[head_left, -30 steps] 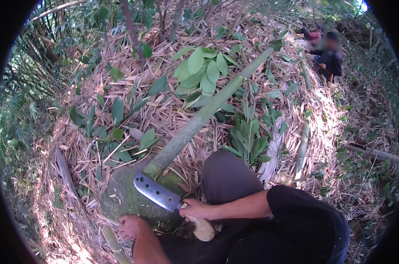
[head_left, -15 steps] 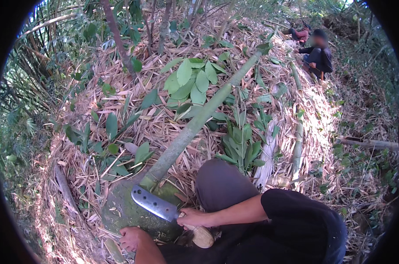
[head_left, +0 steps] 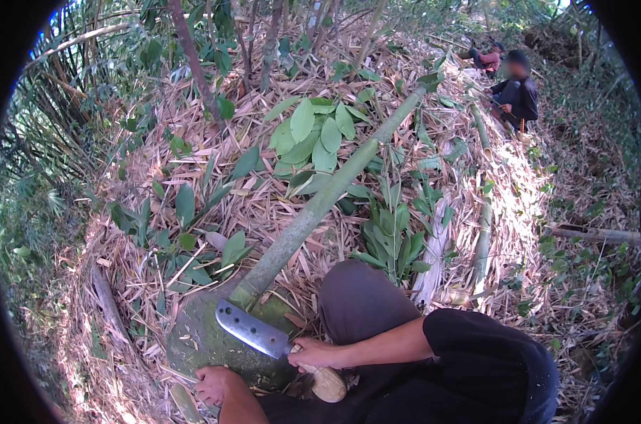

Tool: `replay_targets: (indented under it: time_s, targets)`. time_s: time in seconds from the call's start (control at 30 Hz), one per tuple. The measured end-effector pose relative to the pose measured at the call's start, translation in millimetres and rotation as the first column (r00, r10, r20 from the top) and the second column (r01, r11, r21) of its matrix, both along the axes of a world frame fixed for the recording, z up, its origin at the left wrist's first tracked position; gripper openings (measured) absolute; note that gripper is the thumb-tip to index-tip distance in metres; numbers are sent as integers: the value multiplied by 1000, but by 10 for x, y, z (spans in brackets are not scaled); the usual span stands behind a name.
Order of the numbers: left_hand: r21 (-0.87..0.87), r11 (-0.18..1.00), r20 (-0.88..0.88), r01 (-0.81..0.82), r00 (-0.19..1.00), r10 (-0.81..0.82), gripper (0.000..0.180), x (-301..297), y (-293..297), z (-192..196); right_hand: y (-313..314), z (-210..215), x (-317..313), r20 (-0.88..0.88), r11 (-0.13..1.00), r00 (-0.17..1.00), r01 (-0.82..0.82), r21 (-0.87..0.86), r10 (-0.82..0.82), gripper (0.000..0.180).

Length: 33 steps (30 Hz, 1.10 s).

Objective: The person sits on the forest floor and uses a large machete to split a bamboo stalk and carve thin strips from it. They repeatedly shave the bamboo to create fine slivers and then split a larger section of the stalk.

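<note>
My right hand (head_left: 316,355) is closed round the wooden handle (head_left: 329,385) of a cleaver. Its broad steel blade (head_left: 253,331), pierced with several holes, lies over a mossy stone (head_left: 204,339), with the tip close to the near end of a long green bamboo pole (head_left: 313,215). That end of the pole rests at the stone's far side. By the stone's near left edge, my left hand (head_left: 218,387) has its fingers curled in; what they grip is hidden. A thin pale strip reaches toward these fingers, and a short bamboo piece (head_left: 185,403) lies beside them.
Large green leaves (head_left: 313,138) lie left of the pole, and a leafy sprig (head_left: 390,240) right of it. Another bamboo pole (head_left: 484,219) lies farther right on the dry litter. Two people (head_left: 520,95) sit at the far right. Thin trunks (head_left: 193,56) stand at the back.
The whole view has shifted slightly, so things sit a little lower and to the right. Both hands and the cleaver keep their places at the stone.
</note>
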State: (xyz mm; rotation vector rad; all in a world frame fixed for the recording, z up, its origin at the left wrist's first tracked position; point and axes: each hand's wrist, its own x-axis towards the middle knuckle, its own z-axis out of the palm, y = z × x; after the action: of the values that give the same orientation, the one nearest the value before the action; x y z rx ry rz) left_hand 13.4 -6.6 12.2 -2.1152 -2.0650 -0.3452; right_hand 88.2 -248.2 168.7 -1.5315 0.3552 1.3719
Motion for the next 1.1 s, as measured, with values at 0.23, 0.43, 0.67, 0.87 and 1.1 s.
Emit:
replay_targets:
  time_s: [0.23,0.43,0.67,0.87,1.1]
  targets:
    - [14,1000,-9,5,1000,-5,37,0,25,-17,-10,-105,-33,-18,1000,1000,21,23,-21,34]
    - [23,1000,-16,6,1000,-6,37,1,28,7,-2,-152,-66,4,999,1000,23,25,-24,37]
    - [31,999,-19,20,1000,-19,38,13,29,-14,-26,-95,-43,21,1000,1000,13,26,-13,37]
    - [31,1000,-27,5,1000,-4,38,22,6,-51,-38,-102,-40,13,1000,1000,27,-5,-27,37]
    - [109,978,-227,-178,953,199,38,-180,89,-412,-122,-288,-70,-87,987,986,148,68,-142,31]
